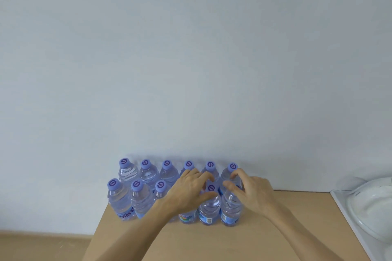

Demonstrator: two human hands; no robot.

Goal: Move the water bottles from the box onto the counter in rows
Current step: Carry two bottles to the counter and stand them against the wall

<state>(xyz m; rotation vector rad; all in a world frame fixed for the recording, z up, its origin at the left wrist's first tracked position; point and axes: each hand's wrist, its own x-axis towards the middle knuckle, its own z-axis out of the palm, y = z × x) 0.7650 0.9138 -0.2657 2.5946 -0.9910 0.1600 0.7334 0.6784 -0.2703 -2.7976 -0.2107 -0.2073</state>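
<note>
Two hands work the front row: the left hand (191, 188) curls its grip over one bottle (186, 216), hiding its cap, and the right hand (248, 190) pinches the end bottle (231, 210) at its neck. Both stand on the desk (275, 229). Twelve bottles (146, 174) stand in two rows by the wall, so the job looks nearly done. No box shows; a white tray (347, 214) is cut off at right.

Two rows of purple-capped water bottles (142, 198) stand upright on the tan counter (275, 239) against a pale wall (191, 59). The left hand (188, 189) and right hand (249, 192) curl over bottles in the front row.
</note>
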